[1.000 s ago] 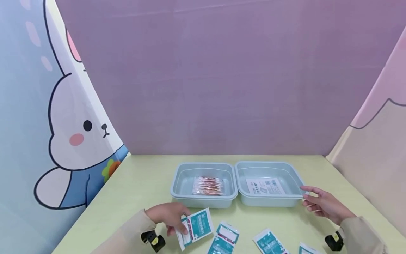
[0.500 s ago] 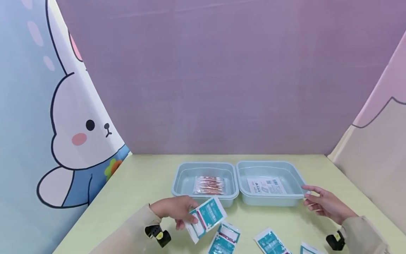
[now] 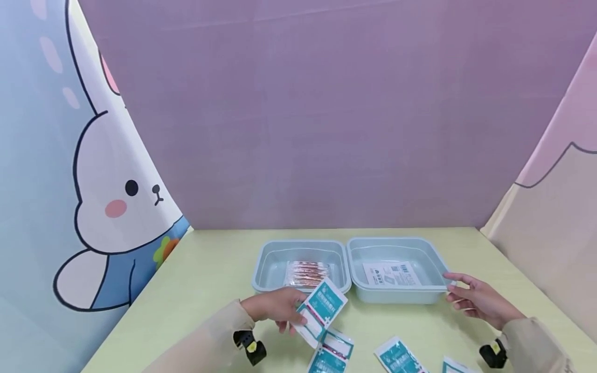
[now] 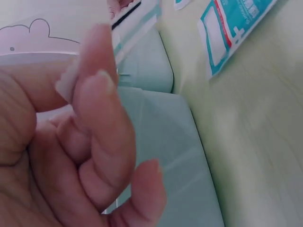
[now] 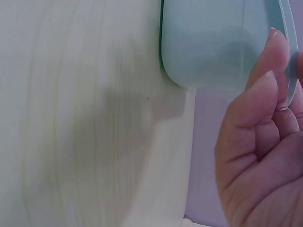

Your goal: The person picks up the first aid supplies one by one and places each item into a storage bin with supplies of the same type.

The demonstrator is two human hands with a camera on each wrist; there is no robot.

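Note:
My left hand (image 3: 277,305) pinches a flat teal-and-white packet (image 3: 322,312), tilted in front of the left light-blue plastic bin (image 3: 262,267). In the left wrist view the packet (image 4: 137,30) is partly hidden behind the fingers. Inside that bin lies a clear bag of cotton swabs (image 3: 307,273). The right bin (image 3: 396,296) stands beside it with a printed label (image 3: 392,273) on its floor. At the right bin's near right corner, my right hand (image 3: 485,303) grips the rim between thumb and fingers; the right wrist view shows curled fingers against the bin's wall (image 5: 213,47).
Along the table's near edge lie more teal-and-white packets: one (image 3: 332,352) just below the held packet, another (image 3: 400,356) near the middle, and a third (image 3: 452,366) cut off by the frame. A purple backdrop (image 3: 326,114) rises behind the yellow-green table (image 3: 219,259).
My left hand has carried the packet up and to the right, from the table's left front to before the left bin. The right hand stays at the right bin's rim.

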